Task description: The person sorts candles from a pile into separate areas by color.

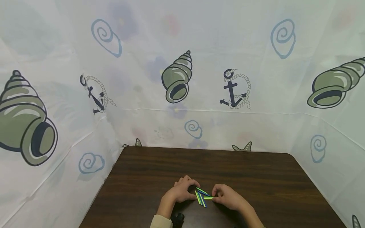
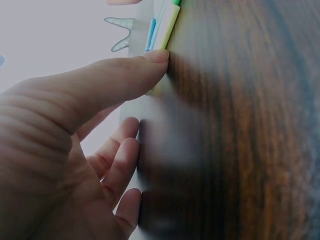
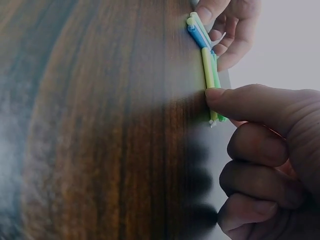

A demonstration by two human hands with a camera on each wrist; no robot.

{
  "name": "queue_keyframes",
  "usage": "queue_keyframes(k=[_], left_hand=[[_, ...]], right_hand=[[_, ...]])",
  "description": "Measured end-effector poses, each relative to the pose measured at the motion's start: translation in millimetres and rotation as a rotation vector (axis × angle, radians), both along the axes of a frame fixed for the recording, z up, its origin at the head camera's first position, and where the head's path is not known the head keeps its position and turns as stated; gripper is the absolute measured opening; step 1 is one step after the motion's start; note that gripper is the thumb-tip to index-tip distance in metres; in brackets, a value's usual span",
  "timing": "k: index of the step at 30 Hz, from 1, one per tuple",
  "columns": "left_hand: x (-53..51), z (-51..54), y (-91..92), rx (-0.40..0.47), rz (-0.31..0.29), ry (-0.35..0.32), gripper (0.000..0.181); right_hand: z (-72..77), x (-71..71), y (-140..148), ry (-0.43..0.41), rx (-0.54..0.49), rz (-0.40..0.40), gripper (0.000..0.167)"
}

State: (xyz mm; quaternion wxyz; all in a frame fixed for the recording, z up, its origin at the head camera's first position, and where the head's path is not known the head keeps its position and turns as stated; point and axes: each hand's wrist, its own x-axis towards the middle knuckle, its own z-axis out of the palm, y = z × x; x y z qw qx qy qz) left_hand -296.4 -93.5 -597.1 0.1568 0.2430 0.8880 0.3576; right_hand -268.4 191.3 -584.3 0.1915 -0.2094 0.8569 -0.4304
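In the head view several thin green, yellow and blue sticks (image 1: 201, 199) lie on the brown table (image 1: 242, 171), arranged like an arrow. My left hand (image 1: 183, 190) is at their left side, thumb and index finger spread, the thumb touching the stick ends. The left wrist view shows that thumb (image 2: 120, 77) against a yellow stick (image 2: 171, 25), the other fingers extended on the tabletop. From the right, my right hand (image 1: 228, 197) pinches the ends of two yellow-green sticks (image 1: 208, 198) between thumb and index finger. Its other fingers (image 3: 255, 180) are curled in.
A small black object (image 1: 178, 219) sits near the table's front edge beside the left forearm. White cloth walls (image 1: 137, 79) printed with shells and anchors surround the table on the back and both sides.
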Motion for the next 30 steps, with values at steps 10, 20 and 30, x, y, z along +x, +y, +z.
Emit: queue_keyframes(k=[10, 20, 30], left_hand=[[-0.4, -4.7, -2.0, -0.005, -0.008, 0.025, 0.035], [5.9, 8.8, -0.8, -0.011, -0.047, 0.017, 0.034], [-0.4, -2.8, -3.4, -0.01, -0.053, 0.025, 0.033]], right_hand=[[-2.7, 1.0, -0.7, -0.008, -0.027, -0.011, 0.014], [-3.2, 1.8, -0.4, 0.015, -0.035, -0.01, 0.016], [-5.2, 3.2, -2.8, 0.019, -0.035, -0.031, 0.015]])
